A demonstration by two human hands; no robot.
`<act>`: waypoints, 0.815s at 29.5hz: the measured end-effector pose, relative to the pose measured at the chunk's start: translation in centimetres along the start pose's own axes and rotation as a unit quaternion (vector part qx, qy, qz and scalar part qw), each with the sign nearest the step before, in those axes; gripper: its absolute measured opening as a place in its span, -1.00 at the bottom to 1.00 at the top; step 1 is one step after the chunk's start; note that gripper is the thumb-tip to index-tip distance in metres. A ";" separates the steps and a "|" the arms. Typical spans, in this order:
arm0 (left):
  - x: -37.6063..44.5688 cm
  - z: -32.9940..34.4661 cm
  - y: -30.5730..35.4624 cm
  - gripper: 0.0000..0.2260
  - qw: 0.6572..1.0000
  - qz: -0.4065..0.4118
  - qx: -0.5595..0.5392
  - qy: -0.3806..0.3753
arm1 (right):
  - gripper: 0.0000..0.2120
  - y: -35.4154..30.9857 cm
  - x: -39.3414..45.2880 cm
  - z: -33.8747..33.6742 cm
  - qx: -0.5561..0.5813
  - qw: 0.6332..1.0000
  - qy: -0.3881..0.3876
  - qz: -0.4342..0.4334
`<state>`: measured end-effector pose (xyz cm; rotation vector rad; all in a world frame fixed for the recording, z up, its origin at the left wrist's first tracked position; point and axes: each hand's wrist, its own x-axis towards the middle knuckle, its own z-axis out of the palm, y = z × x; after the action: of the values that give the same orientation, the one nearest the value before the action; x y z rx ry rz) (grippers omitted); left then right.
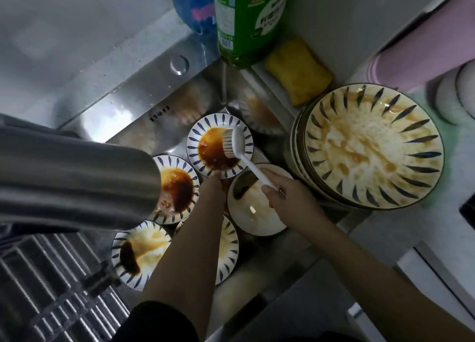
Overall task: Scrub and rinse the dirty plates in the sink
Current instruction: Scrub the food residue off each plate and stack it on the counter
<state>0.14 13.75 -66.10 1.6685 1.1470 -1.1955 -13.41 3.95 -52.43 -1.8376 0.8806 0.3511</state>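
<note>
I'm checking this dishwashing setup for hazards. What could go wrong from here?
1. The left hand holds the small plate only by its near edge while the brush scrubs pooled brown sauce; the plate could slip or the sauce splatter.
2. The stack of dirty plates sits by the sink's edge, close to the right hand; a bump might topple it.

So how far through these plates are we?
Nothing looks finished: every plate in view is stained. In hand: the left hand holds a small plate at its rim while the right hand works the brush on its sauce. Left: the other sauced plates and bowl in the sink, and the stack on the counter.
</note>
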 end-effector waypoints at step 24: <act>-2.2 -1.5 -0.4 -0.89 0.996 0.053 -0.067 0.014 | -0.60 -0.9 -2.2 -0.5 0.007 1.000 -0.002 -0.015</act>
<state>-0.15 14.71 -63.60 1.6267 1.1159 -1.0095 -14.38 4.59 -50.25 -1.8357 0.8509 0.3290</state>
